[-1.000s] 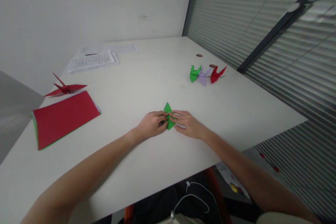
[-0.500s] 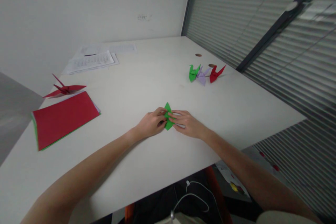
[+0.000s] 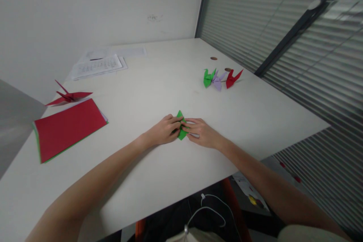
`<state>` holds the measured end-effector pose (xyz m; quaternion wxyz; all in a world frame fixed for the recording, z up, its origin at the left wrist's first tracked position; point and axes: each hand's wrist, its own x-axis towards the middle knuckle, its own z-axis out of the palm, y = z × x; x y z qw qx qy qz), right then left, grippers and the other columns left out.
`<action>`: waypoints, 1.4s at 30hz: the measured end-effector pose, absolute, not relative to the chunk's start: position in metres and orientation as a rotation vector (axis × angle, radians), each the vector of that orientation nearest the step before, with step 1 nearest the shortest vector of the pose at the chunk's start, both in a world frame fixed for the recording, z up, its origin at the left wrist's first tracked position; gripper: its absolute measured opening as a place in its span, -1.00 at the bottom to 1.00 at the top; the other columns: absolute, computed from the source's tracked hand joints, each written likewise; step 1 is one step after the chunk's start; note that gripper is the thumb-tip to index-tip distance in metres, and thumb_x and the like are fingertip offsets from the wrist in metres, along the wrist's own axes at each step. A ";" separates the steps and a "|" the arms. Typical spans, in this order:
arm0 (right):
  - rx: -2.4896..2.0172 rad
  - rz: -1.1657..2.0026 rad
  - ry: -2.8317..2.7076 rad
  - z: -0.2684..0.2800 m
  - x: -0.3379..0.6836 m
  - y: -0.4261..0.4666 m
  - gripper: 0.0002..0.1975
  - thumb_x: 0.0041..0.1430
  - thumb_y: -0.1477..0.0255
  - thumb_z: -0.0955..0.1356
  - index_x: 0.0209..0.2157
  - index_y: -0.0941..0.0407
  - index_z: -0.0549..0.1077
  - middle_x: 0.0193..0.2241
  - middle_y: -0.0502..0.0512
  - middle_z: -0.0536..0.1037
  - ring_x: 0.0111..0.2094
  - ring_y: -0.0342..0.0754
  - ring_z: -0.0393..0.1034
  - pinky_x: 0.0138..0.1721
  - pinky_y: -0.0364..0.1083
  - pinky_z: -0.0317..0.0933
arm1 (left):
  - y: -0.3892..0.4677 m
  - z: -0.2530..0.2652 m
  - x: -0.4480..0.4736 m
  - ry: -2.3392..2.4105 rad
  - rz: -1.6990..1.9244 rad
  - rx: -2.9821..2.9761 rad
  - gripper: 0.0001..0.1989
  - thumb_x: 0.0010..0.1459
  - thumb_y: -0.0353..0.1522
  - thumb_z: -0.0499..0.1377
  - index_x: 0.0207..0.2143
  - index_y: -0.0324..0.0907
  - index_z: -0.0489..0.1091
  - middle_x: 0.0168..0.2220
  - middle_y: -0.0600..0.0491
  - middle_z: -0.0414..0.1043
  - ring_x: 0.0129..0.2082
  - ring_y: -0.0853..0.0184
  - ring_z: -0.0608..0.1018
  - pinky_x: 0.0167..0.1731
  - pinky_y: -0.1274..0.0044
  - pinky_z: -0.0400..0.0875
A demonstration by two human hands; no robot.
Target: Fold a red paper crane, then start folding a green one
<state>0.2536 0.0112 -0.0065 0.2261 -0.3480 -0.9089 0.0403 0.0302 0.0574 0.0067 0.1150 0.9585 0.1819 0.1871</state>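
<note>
A small piece of green folded paper lies on the white table in front of me, its pointed ends showing above and below my fingers. My left hand grips its left side with bent fingers, the index finger reaching across the upper part. From the right, my right hand holds the paper at its edge, fingers fairly straight and their tips on the folds. Both sets of fingertips nearly meet at the middle, where they hide part of the paper.
Stacked coloured sheets, red on top, lie at the left beside a red paper crane. Printed papers are farther back. Green, lilac and red cranes stand at the right, near the blinds.
My left fingers have shifted slightly to the right over the upper part of the green paper. My right hand stays almost in place.
</note>
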 end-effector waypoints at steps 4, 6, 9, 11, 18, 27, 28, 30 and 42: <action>-0.962 0.123 -2.514 -0.005 0.254 0.011 -0.69 0.23 0.51 0.29 -0.02 0.08 0.52 0.05 0.13 0.53 0.14 0.12 0.33 0.05 0.18 0.32 | 0.059 0.005 0.020 0.576 0.536 2.836 -0.85 0.26 -0.39 0.07 -0.23 -0.17 0.43 0.13 -0.08 0.40 0.21 0.11 0.32 0.18 0.18 0.20; -0.966 0.135 -2.516 -0.005 0.254 0.010 -0.69 0.23 0.51 0.30 -0.02 0.10 0.52 0.06 0.15 0.52 0.15 0.12 0.32 0.05 0.19 0.31 | 0.062 0.003 0.016 0.536 0.490 2.847 -0.82 0.28 -0.37 0.05 -0.17 -0.16 0.43 0.19 -0.07 0.35 0.29 0.11 0.21 0.24 0.13 0.10; -0.978 0.151 -2.518 -0.007 0.255 0.011 -0.69 0.23 0.51 0.30 -0.01 0.11 0.51 0.07 0.16 0.51 0.16 0.13 0.31 0.05 0.19 0.30 | 0.067 0.002 0.012 0.455 0.379 2.841 -0.75 0.32 -0.36 -0.01 -0.05 -0.16 0.40 0.28 -0.13 0.20 0.33 0.18 0.17 0.27 0.17 0.04; -0.983 0.163 -2.516 -0.009 0.256 0.011 -0.68 0.23 0.51 0.30 0.00 0.10 0.51 0.08 0.15 0.51 0.16 0.12 0.30 0.06 0.19 0.29 | 0.069 0.001 0.012 0.447 0.337 2.822 -0.72 0.33 -0.35 -0.02 -0.01 -0.16 0.38 0.30 -0.14 0.16 0.34 0.20 0.15 0.29 0.18 0.01; -0.992 0.183 -2.513 -0.009 0.257 0.011 -0.68 0.25 0.49 0.29 0.01 0.09 0.50 0.10 0.13 0.49 0.18 0.12 0.28 0.09 0.19 0.27 | 0.071 0.003 0.013 0.419 0.338 2.755 -0.73 0.33 -0.35 -0.02 -0.04 -0.20 0.40 0.28 -0.19 0.19 0.34 0.24 0.15 0.31 0.21 -0.02; -1.006 0.144 -2.514 -0.007 0.254 0.009 -0.70 0.24 0.50 0.29 -0.02 0.11 0.52 0.07 0.13 0.51 0.14 0.13 0.32 0.06 0.19 0.29 | 0.071 0.003 0.012 0.421 0.383 2.806 -0.73 0.32 -0.32 0.00 -0.03 -0.18 0.41 0.29 -0.16 0.16 0.34 0.20 0.16 0.28 0.18 0.06; -1.011 0.141 -2.517 -0.007 0.254 0.009 -0.70 0.24 0.50 0.29 -0.03 0.11 0.52 0.07 0.13 0.51 0.14 0.13 0.32 0.06 0.20 0.29 | 0.071 0.003 0.012 0.419 0.392 2.810 -0.73 0.32 -0.33 0.01 -0.04 -0.18 0.41 0.30 -0.16 0.16 0.34 0.19 0.16 0.28 0.17 0.07; -1.023 0.141 -2.520 -0.008 0.254 0.010 -0.70 0.23 0.49 0.30 -0.03 0.11 0.52 0.08 0.12 0.51 0.14 0.13 0.32 0.06 0.20 0.28 | 0.071 0.003 0.012 0.422 0.399 2.819 -0.75 0.31 -0.34 0.02 -0.05 -0.17 0.42 0.31 -0.15 0.14 0.34 0.18 0.15 0.27 0.17 0.08; -1.133 0.139 -2.464 0.000 0.241 0.001 -0.68 0.26 0.37 0.30 -0.02 0.16 0.52 0.17 0.31 0.39 0.18 0.13 0.29 0.14 0.16 0.25 | 0.065 0.005 0.018 0.395 0.436 2.890 -0.78 0.26 -0.41 0.01 -0.13 -0.21 0.41 0.25 -0.17 0.24 0.29 0.19 0.25 0.29 0.21 0.10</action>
